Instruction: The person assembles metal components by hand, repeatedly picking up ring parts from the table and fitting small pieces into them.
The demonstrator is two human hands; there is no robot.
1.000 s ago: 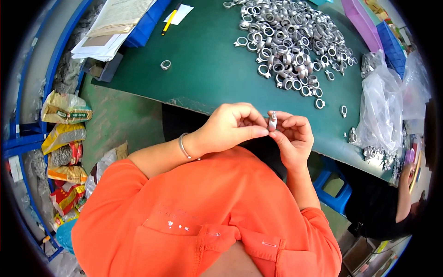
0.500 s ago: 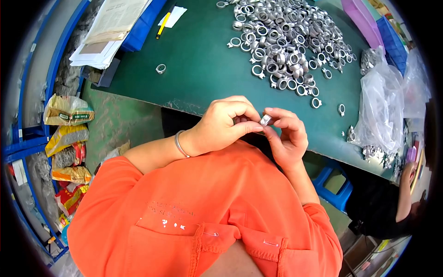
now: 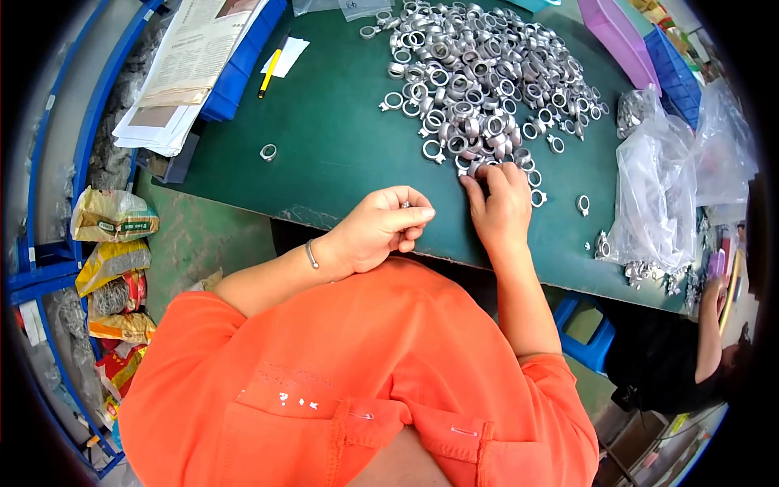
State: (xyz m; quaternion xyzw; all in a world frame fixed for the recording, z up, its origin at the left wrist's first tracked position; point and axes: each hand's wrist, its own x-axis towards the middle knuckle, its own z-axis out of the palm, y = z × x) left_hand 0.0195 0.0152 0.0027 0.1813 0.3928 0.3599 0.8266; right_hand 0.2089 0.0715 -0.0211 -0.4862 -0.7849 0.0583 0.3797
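Observation:
A large heap of grey metal rings (image 3: 487, 77) lies on the green table (image 3: 324, 138). My right hand (image 3: 501, 203) reaches to the heap's near edge, its thumb and fingertips closed around a ring there. My left hand (image 3: 385, 223) is curled near the table's front edge, thumb against the bent fingers. A tiny bit of metal shows between its thumb and forefinger; most of it is hidden. One ring (image 3: 268, 152) lies alone at the left, and another (image 3: 583, 204) at the right of the heap.
Papers (image 3: 191, 73) rest on a blue bin (image 3: 243, 69) at the left, beside a yellow pen (image 3: 270, 73). Plastic bags (image 3: 657, 191), a purple bin (image 3: 621, 40) and small metal parts lie at the right. A co-worker's arm (image 3: 710, 333) shows beyond a blue stool (image 3: 586, 341).
My hands have parted. The right hand has gone from beside the left one up to the heap's near edge. The ring between both hands now barely shows at my left hand. The view has shifted slightly.

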